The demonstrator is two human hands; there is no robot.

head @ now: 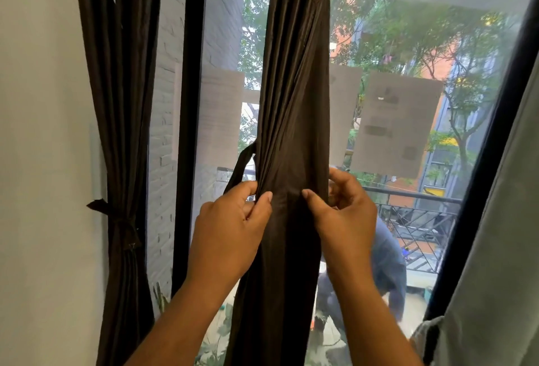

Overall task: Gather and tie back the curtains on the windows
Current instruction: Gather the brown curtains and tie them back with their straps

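Observation:
A dark brown curtain (294,103) hangs gathered into a narrow bundle in front of the window glass. My left hand (233,225) pinches its left edge, where a brown tie-back strap (242,167) loops out to the left. My right hand (344,211) grips the bundle's right side, thumb in front and fingers curled behind the cloth. A second brown curtain (122,103) at the left wall is bound by a knotted tie-back (116,217).
A black window frame post (189,103) stands between the two curtains. Paper sheets (396,123) are stuck on the glass. A grey curtain (501,249) hangs at the right edge. Outside are a balcony railing (414,214) and a bent-over person (385,263).

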